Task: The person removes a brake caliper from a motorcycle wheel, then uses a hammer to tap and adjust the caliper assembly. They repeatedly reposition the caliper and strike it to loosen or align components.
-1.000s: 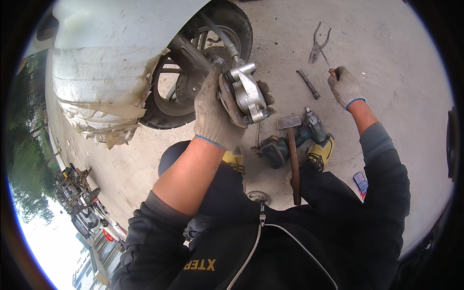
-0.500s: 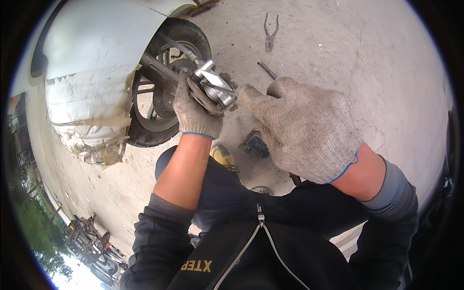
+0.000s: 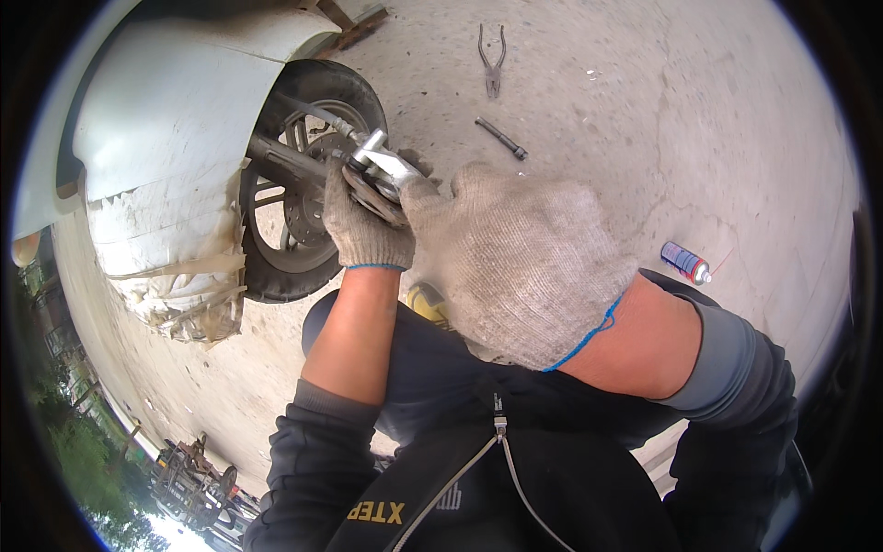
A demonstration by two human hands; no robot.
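My left hand (image 3: 366,230), in a grey-beige knitted glove, grips a silvery metal brake caliper (image 3: 391,166) beside the front wheel. A hose (image 3: 322,114) runs to the caliper from behind the fairing. My right hand (image 3: 520,262), gloved alike, reaches across from the right with its fingers bent against the caliper's near end. Its back covers the fingertips and whatever they may hold. Just left of the caliper is the wheel (image 3: 267,271) with a black tyre, and its brake disc (image 3: 299,207) shows between fork and spokes.
A white, taped-up fairing (image 3: 175,138) fills the upper left. On the concrete floor lie pliers (image 3: 492,78), a dark bolt-like rod (image 3: 501,138) and a blue and red spray can (image 3: 685,262) to the right. My yellow-grey shoe (image 3: 426,302) is below the hands.
My right hand has moved left onto the caliper, covering its near end. My left hand keeps its grip. With the view shifted, the spray can and the whole rod now show.
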